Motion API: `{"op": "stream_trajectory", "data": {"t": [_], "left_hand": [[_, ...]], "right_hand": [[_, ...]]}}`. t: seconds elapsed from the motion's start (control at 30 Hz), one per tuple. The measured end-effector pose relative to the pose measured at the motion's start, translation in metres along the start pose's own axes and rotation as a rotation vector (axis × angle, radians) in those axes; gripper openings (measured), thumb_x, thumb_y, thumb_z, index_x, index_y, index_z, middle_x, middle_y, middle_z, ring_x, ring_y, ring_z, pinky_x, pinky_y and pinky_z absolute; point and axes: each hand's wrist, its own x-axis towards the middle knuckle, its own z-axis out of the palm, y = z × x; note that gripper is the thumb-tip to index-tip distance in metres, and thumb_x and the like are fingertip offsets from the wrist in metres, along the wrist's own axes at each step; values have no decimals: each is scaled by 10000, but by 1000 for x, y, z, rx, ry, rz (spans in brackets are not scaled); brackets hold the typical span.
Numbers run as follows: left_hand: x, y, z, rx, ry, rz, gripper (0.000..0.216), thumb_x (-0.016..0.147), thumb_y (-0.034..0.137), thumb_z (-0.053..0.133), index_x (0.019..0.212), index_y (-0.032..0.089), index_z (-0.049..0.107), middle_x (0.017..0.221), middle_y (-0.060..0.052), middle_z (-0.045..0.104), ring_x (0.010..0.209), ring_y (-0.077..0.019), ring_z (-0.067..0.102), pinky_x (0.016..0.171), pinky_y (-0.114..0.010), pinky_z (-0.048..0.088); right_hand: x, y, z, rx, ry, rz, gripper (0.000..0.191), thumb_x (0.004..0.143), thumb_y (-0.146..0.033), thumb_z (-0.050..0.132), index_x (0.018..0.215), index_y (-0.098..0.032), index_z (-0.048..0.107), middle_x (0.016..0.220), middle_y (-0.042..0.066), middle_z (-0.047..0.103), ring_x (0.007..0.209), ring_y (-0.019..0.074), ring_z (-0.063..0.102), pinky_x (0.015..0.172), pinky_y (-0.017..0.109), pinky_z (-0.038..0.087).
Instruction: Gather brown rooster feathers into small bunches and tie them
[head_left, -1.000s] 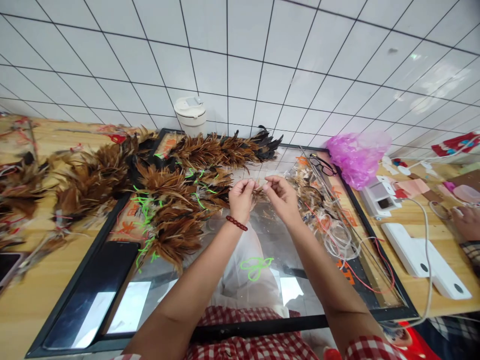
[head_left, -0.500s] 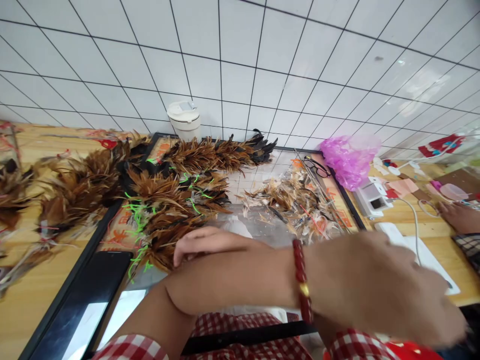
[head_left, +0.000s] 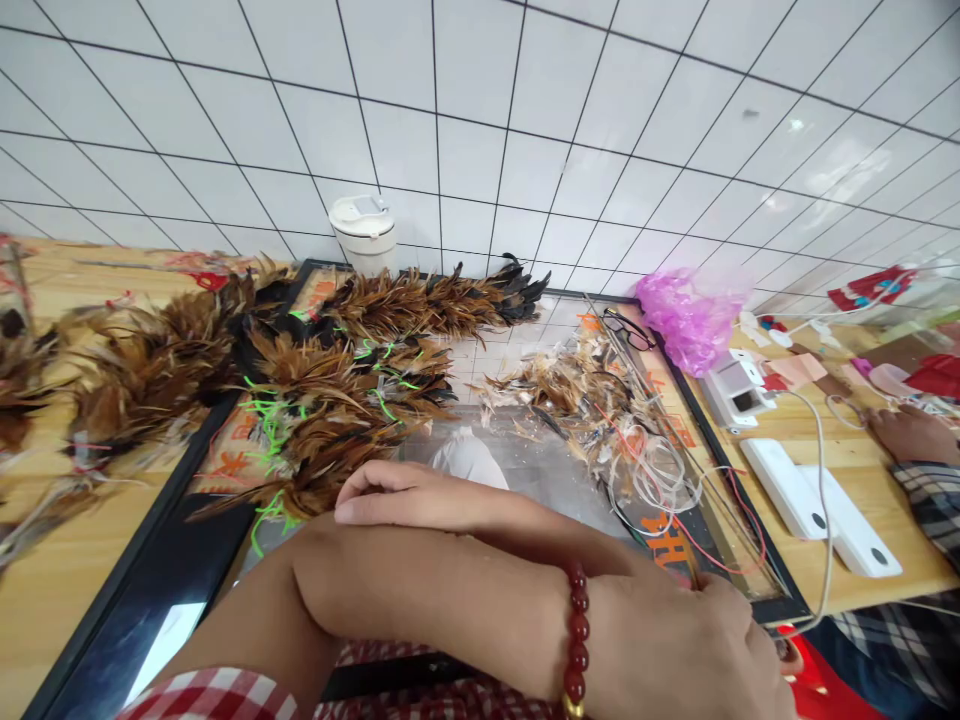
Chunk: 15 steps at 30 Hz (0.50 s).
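Note:
My arms are crossed above the near edge of the work surface. My left hand (head_left: 697, 650), with a red bead bracelet (head_left: 579, 640) at its wrist, lies at the lower right over my right arm; its fingertips are hidden. Resting by my left elbow is my right hand (head_left: 401, 497), fingers loosely bent and nothing seen in them. Just beyond it are bunches of brown feathers (head_left: 322, 440) with bright green ties (head_left: 268, 420). A longer brown and black feather strip (head_left: 435, 303) lies behind them. Loose pale and brown feathers (head_left: 581, 390) are heaped to the right.
A white lidded cup (head_left: 365, 235) stands by the tiled wall. Glasses (head_left: 630, 330), a pink plastic bag (head_left: 690, 315), coiled string (head_left: 652, 475) and white power strips (head_left: 821, 505) are on the right. A dark phone (head_left: 180, 560) lies left. Another person's hand (head_left: 911, 435) is far right.
My left hand has drawn inward and down from the far right, uncovering the string and power strips. My right hand has shifted slightly left and up against my left arm.

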Motion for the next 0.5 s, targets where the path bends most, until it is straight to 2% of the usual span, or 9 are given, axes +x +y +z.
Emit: {"op": "stream_trajectory", "data": {"t": [0.07, 0.17, 0.23, 0.37, 0.5], "left_hand": [[3, -4, 3, -56, 36, 151, 153, 774, 333, 586, 640, 307, 654, 655, -93, 589, 567, -186, 455, 546, -402, 332], [7, -8, 4, -156, 82, 305, 173, 735, 214, 636, 568, 255, 623, 592, -80, 563, 539, -166, 431, 547, -383, 322], [9, -10, 2, -172, 74, 304, 194, 742, 183, 631, 563, 258, 620, 591, -78, 567, 549, -171, 442, 552, -384, 323], [12, -10, -4, -199, 77, 309, 210, 777, 211, 604, 580, 281, 626, 646, -78, 603, 580, -187, 473, 572, -401, 347], [18, -12, -2, -211, 63, 306, 222, 775, 178, 593, 581, 274, 646, 629, -82, 615, 569, -176, 490, 541, -379, 348]], "right_hand": [[1, 3, -2, 53, -46, -12, 348, 785, -559, 600, 837, -215, 607, 825, -48, 606, 836, 132, 558, 716, 268, 430], [1, 3, -6, -12, -5, 8, 324, 794, -506, 647, 837, -189, 590, 809, -30, 579, 801, 115, 518, 671, 216, 407], [1, 1, -7, -27, -26, -8, 274, 803, -447, 662, 817, -184, 588, 794, -29, 575, 794, 110, 516, 667, 202, 398], [3, -2, -9, 72, -201, -41, 198, 825, -387, 645, 838, -192, 608, 820, -28, 604, 798, 106, 548, 706, 199, 419], [0, 4, -10, 26, -124, -1, 262, 745, -428, 722, 806, -205, 598, 801, -51, 589, 779, 108, 525, 665, 195, 394]]}}
